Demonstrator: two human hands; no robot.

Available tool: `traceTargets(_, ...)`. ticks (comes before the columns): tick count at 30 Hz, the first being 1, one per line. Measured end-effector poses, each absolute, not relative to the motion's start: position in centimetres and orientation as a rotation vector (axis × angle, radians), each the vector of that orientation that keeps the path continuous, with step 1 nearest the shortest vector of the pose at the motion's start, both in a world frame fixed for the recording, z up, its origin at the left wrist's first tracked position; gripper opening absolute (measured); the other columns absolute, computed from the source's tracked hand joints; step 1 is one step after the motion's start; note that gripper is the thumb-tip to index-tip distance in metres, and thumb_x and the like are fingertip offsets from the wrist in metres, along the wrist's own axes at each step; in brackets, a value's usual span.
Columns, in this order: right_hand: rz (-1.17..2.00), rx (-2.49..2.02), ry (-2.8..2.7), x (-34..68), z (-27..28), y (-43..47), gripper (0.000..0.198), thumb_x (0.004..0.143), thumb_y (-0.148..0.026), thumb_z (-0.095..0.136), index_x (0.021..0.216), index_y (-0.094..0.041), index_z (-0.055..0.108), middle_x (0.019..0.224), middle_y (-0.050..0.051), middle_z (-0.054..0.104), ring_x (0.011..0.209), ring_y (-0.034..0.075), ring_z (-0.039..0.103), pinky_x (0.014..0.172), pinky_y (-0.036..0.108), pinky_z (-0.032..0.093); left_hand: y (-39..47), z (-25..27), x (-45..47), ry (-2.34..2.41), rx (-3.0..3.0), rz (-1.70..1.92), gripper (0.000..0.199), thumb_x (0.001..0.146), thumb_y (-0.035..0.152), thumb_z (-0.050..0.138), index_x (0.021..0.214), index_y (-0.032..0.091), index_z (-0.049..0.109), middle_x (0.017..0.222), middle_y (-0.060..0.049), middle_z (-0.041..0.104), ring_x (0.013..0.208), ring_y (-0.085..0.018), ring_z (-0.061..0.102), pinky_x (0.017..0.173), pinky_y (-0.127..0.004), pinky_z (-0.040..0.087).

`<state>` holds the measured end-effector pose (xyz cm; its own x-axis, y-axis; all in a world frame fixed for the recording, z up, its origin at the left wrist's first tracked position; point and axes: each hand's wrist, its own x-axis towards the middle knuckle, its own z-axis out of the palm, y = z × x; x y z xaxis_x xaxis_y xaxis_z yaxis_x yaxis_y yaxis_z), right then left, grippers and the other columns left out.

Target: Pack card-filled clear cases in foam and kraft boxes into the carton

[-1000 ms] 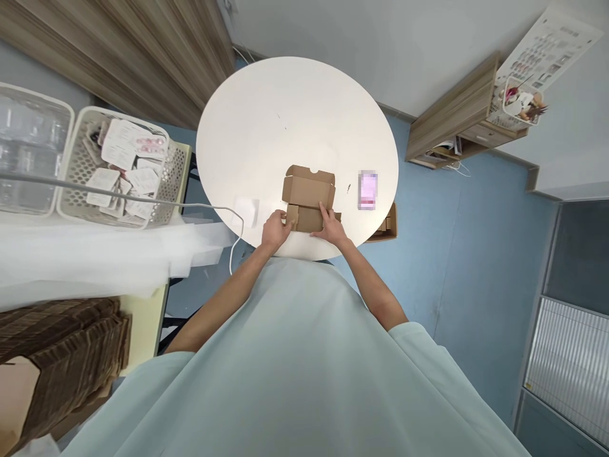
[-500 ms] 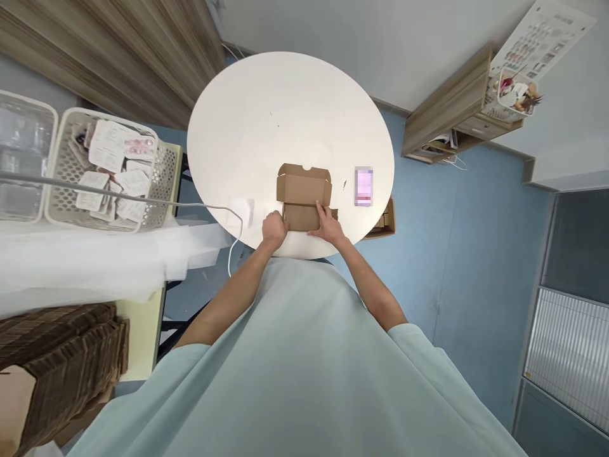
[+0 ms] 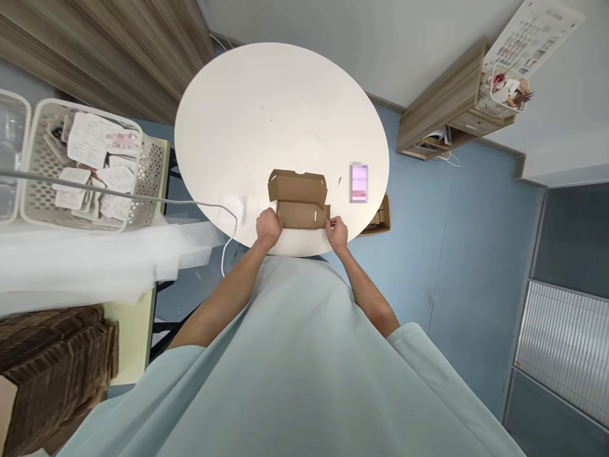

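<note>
A brown cardboard box (image 3: 299, 214) lies near the front edge of the round white table (image 3: 266, 82), its lid folded back on the far side. At its left end my left hand (image 3: 269, 227) is closed on the side wall. My right hand (image 3: 337, 233) pinches the flap at the right end, fingers curled. A narrow pale slot shows in the box floor close to that end. To the right of the box lies a phone (image 3: 358, 183) with a blurred pink screen.
A white stack of small sheets (image 3: 233, 209) and a cable (image 3: 190, 202) are left of the box. Further left stand a basket of cards (image 3: 136, 190), white wrapping sheets (image 3: 95, 260) and stacked flat cardboard (image 3: 61, 374). A carton (image 3: 386, 216) sits beyond the table's right edge.
My right hand has moved from inside the box to its right end and closed on the flap there. My left hand stays at the left end. The view has shifted slightly.
</note>
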<state>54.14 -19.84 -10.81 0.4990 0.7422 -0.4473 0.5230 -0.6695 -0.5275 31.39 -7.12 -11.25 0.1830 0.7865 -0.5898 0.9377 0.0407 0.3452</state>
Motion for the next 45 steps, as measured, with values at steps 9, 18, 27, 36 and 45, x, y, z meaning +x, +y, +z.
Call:
traceTargets(9, 0.949, -2.331, -1.261, 51.7, -9.7, -19.8, 0.01, 0.114, -0.031, 0.047, 0.117, -0.026, 0.055, 0.135, 0.01, 0.075, 0.111, 0.024, 0.078, 0.096, 0.039, 0.061, -7.4, -11.6, 31.8, 1.675, 1.737, -0.242, 0.023, 0.096, 0.021, 0.056, 0.116, 0.016, 0.065, 0.118, -0.025, 0.073, 0.114, -0.044, 0.07, 0.1, -0.055, 0.057)
traceTargets(18, 0.893, -2.325, -1.415, 50.2, -9.7, -18.1, 0.033, 0.122, -0.042, 0.034, 0.121, -0.023, 0.061, 0.131, 0.013, 0.062, 0.11, 0.024, 0.071, 0.094, 0.036, 0.061, -7.7, -11.2, 32.0, 1.674, 1.737, -0.267, 0.026, 0.097, 0.018, 0.054, 0.12, 0.014, 0.065, 0.124, -0.025, 0.072, 0.118, -0.044, 0.069, 0.104, -0.054, 0.055)
traceTargets(27, 1.06, -2.108, -0.904, 52.0, -11.8, -17.1, 0.034, 0.112, -0.054, 0.056, 0.098, -0.023, 0.063, 0.114, 0.009, 0.073, 0.103, 0.02, 0.07, 0.1, 0.032, 0.059, -7.8, -11.0, 31.8, 1.667, 1.754, -0.288, 0.023, 0.099, 0.018, 0.053, 0.119, 0.014, 0.064, 0.123, -0.024, 0.073, 0.117, -0.042, 0.07, 0.101, -0.051, 0.055)
traceTargets(36, 1.199, -1.839, -0.567, 53.3, -13.8, -16.9, 0.043, 0.083, -0.06, 0.084, 0.097, -0.022, 0.07, 0.1, 0.004, 0.077, 0.095, 0.018, 0.071, 0.094, 0.031, 0.06, -7.9, -10.8, 31.6, 1.692, 1.759, -0.281, 0.02, 0.099, 0.017, 0.055, 0.116, 0.015, 0.066, 0.116, -0.022, 0.075, 0.113, -0.041, 0.071, 0.098, -0.05, 0.055)
traceTargets(45, 1.085, -2.183, -0.752, 52.0, -13.1, -16.6, 0.019, 0.095, -0.039, 0.074, 0.096, -0.024, 0.063, 0.096, 0.001, 0.075, 0.093, 0.019, 0.071, 0.09, 0.03, 0.057, -8.1, -10.8, 31.3, 1.685, 1.725, -0.229, 0.017, 0.097, 0.017, 0.059, 0.112, 0.017, 0.065, 0.116, -0.021, 0.074, 0.115, -0.041, 0.071, 0.101, -0.049, 0.055)
